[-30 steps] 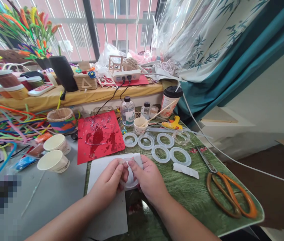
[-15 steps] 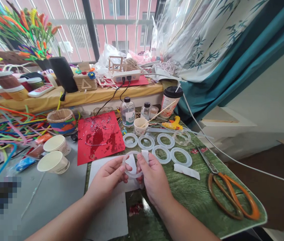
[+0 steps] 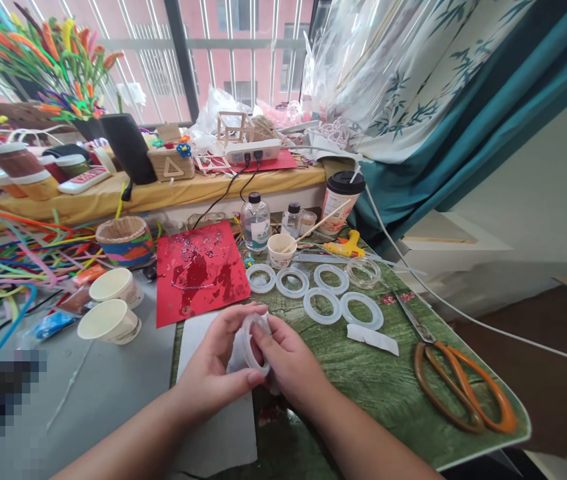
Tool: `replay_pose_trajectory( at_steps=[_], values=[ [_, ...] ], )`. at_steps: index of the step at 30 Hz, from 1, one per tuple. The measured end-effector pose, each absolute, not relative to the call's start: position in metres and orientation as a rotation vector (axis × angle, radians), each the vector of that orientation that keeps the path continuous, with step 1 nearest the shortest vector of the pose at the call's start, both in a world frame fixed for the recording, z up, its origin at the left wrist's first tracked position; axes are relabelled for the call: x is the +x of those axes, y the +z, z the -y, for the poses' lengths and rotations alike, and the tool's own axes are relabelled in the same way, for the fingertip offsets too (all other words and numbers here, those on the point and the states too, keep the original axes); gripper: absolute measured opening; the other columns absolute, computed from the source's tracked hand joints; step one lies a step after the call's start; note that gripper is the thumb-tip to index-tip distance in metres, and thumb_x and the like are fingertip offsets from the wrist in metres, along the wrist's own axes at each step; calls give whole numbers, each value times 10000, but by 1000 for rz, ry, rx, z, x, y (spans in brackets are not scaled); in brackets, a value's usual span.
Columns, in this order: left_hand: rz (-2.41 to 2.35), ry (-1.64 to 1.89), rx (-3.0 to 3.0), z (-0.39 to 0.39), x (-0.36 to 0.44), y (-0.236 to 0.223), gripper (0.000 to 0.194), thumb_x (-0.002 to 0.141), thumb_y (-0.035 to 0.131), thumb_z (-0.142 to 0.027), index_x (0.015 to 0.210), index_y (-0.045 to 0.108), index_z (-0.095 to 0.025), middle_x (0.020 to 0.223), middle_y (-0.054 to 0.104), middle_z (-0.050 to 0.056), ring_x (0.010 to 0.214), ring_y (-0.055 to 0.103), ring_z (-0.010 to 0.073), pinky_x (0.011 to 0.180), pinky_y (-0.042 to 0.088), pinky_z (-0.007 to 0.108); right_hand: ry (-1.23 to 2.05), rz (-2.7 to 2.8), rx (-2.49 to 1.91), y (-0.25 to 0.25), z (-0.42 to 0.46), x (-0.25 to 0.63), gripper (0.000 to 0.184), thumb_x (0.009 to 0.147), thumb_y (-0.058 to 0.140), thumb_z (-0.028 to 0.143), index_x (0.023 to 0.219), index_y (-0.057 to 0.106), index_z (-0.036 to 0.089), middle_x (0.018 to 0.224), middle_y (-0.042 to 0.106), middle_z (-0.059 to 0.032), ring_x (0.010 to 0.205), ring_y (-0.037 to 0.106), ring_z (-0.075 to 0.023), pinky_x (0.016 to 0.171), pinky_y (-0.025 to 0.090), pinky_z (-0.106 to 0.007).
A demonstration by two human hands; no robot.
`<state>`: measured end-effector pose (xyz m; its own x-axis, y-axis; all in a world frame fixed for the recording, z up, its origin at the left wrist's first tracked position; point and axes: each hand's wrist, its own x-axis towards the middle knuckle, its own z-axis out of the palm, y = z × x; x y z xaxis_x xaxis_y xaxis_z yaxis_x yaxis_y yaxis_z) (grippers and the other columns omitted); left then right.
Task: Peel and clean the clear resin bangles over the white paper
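Over a white paper sheet (image 3: pixel 228 427), a translucent ring-shaped mould (image 3: pixel 247 347) is tilted steeply between my hands. My right hand (image 3: pixel 291 357) grips it, thumb pressed on the ring's inner side and fingers behind. My left hand (image 3: pixel 213 360) curves around its left side, fingertips at the top edge and thumb at the bottom. The piece of white paper in my right hand is mostly hidden. Several similar ring moulds (image 3: pixel 292 284) lie flat beyond my hands. A folded white paper strip (image 3: pixel 373 339) rests to their right.
Large orange-handled scissors (image 3: pixel 456 387) lie at the right table edge. Behind the rings stand a paper cup with a stick (image 3: pixel 281 252), a clear bottle (image 3: pixel 255 223) and a yellow glue gun (image 3: pixel 346 245). A wet red sheet (image 3: pixel 203 273) and two paper cups (image 3: pixel 108 321) are on the left.
The ring mould has turned from facing up to nearly on edge. My left hand has opened wider around it, and my right thumb has moved to its inside. The white paper has dropped mostly from sight.
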<state>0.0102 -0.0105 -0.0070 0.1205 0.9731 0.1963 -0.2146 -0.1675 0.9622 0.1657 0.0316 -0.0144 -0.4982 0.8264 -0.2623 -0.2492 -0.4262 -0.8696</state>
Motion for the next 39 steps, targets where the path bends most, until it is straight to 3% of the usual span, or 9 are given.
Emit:
replay_pose_trajectory(
  at_steps=[4, 7, 11, 13, 15, 19, 27, 36, 39],
  values=[
    [-890, 1627, 908, 2, 10, 3, 520, 871, 820, -409, 1353, 657, -301, 1322, 745, 93, 1228, 684, 286, 976, 580, 376, 1907, 948, -917, -13, -39, 171, 438, 904, 684, 588, 1101, 603, 205, 709, 642, 43, 501, 541, -103, 464, 441, -211],
    [-956, 1601, 668, -7, 9, 6, 474, 896, 711, -531, 1273, 683, -245, 1099, 763, 79, 953, 715, 251, 740, 593, 326, 1880, 949, -893, -12, -44, 172, 511, 839, 753, 563, 1169, 603, 202, 783, 672, 29, 542, 606, -122, 507, 535, -249],
    [-1107, 1559, 759, -11, 9, -2, 521, 983, 508, -693, 1054, 692, -211, 881, 696, 59, 717, 612, 207, 558, 483, 283, 1964, 1079, -937, -12, -41, 171, 579, 888, 653, 678, 1217, 541, 216, 739, 694, 31, 384, 532, -121, 350, 444, -242],
    [-1227, 1561, 927, -8, 9, -7, 481, 1010, 496, -666, 1100, 691, -235, 949, 697, 58, 782, 610, 214, 619, 494, 297, 2002, 1123, -976, -12, -38, 170, 524, 911, 606, 703, 1123, 510, 234, 653, 654, 61, 358, 501, -118, 329, 393, -217],
    [-1343, 1484, 1151, -1, 9, -10, 383, 1030, 540, -562, 1236, 691, -276, 1134, 703, 65, 978, 633, 240, 830, 531, 348, 2017, 1147, -977, -12, -35, 170, 492, 919, 594, 708, 1051, 496, 244, 629, 617, 78, 377, 494, -111, 346, 376, -201],
    [-1360, 1189, 1581, 9, 10, -9, 466, 1056, 517, -456, 1496, 601, -327, 1513, 568, 91, 1425, 487, 335, 1197, 384, 503, 1944, 1251, -932, -13, -33, 169, 449, 975, 557, 680, 975, 534, 231, 648, 571, 70, 419, 488, -103, 394, 366, -213],
    [-1343, 1085, 1644, 8, 19, -9, 516, 1109, 456, -441, 1611, 477, -320, 1638, 520, 99, 1524, 451, 313, 1279, 333, 511, 1587, 1506, -827, -15, -27, 170, 324, 1104, 467, 454, 932, 602, 215, 837, 620, -12, 764, 554, -173, 709, 454, -290],
    [-1278, 1115, 1435, 15, 19, -10, 518, 1113, 443, -486, 1611, 481, -350, 1647, 525, 61, 1544, 434, 300, 1311, 284, 500, 1037, 2132, -722, -6, -34, 189, 254, 1059, 419, 228, 808, 385, 253, 711, 475, 12, 623, 421, -175, 628, 282, -323],
    [-1309, 1142, 1384, 15, 18, -10, 532, 1105, 454, -509, 1607, 491, -339, 1652, 521, 67, 1530, 450, 311, 1308, 283, 509, 1063, 2137, -707, -5, -35, 190, 267, 1061, 427, 230, 799, 379, 251, 705, 466, 20, 621, 413, -169, 628, 283, -317]
  ],
)
